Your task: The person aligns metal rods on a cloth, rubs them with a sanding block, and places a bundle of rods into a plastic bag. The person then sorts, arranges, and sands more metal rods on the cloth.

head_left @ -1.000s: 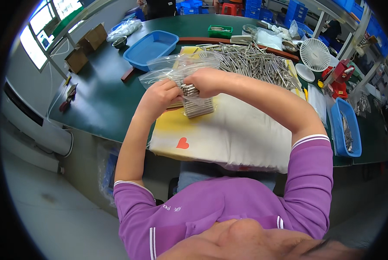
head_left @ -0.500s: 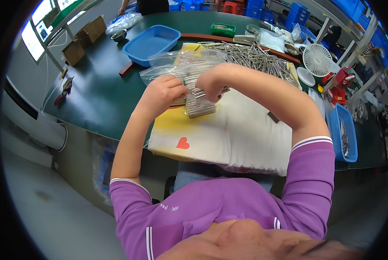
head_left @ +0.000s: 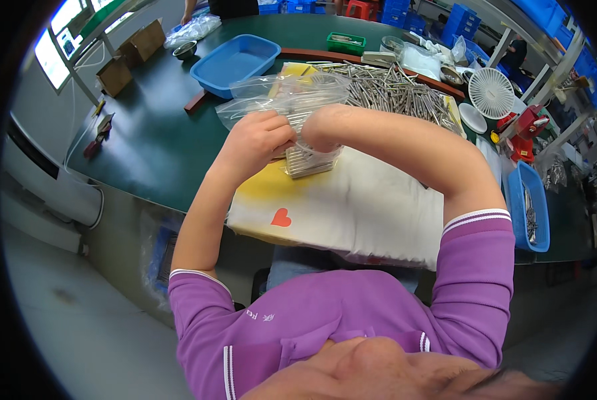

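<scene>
My left hand [head_left: 266, 135] is closed, its fingers pinching the edge of a clear plastic bag [head_left: 248, 105]. Beside it, my right hand [head_left: 320, 127] bends down over the bagged thin metal rods [head_left: 310, 167], which lie side by side in a flat row. Clear film shows around the right hand, whose fingertips are hidden beneath it, so I cannot tell what they grip. Under both hands lies a white and yellow cloth-covered pad [head_left: 372, 207] with a red heart on it. A large loose heap of metal rods [head_left: 395, 93] spreads just beyond my right forearm.
A blue tray [head_left: 235, 63] stands at the far left, near a small metal bowl [head_left: 185, 50]. A reddish-brown bar [head_left: 325, 56] and a green box [head_left: 346, 44] sit behind the heap. To the right are a white fan [head_left: 490, 92] and a blue basket [head_left: 530, 207] with metal parts.
My right hand has turned and sunk lower over the bagged rods, hiding its fingers. My left hand has shifted slightly right and stays on the bag.
</scene>
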The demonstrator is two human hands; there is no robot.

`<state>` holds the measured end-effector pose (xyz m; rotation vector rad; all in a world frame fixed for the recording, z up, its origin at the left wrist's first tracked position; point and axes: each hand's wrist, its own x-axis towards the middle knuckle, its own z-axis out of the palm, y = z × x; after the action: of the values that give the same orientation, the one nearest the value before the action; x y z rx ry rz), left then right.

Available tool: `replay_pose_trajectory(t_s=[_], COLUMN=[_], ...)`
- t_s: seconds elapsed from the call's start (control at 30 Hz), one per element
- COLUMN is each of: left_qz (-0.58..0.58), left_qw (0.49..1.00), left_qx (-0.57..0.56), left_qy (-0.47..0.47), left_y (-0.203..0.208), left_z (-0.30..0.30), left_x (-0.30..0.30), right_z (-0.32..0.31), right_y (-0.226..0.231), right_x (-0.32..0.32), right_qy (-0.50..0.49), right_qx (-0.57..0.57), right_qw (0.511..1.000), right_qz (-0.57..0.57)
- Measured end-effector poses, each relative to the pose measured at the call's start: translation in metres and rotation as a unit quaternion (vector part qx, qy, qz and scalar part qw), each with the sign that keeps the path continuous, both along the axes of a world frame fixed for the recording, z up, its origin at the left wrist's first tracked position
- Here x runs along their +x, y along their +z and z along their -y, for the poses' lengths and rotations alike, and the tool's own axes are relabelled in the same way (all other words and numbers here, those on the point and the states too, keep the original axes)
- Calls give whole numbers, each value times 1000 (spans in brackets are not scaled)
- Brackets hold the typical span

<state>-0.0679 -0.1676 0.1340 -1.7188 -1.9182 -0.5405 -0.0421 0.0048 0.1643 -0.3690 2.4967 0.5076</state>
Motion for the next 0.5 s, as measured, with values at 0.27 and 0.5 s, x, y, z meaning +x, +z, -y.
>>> replay_pose_trajectory(t_s=[0.27,0.5], left_qz=[69,96], left_qw=[992,984], left_qx=[82,97], left_qy=[60,116], left_y=[-11,-13], left_z=[16,15], left_x=[-16,-10], right_z=[-13,-31], right_y=[-46,-19], right_x=[-38,-22], right_qy=[3,-95], right_qx=[-195,-336], right_qw=[981,937], right_qz=[0,-24])
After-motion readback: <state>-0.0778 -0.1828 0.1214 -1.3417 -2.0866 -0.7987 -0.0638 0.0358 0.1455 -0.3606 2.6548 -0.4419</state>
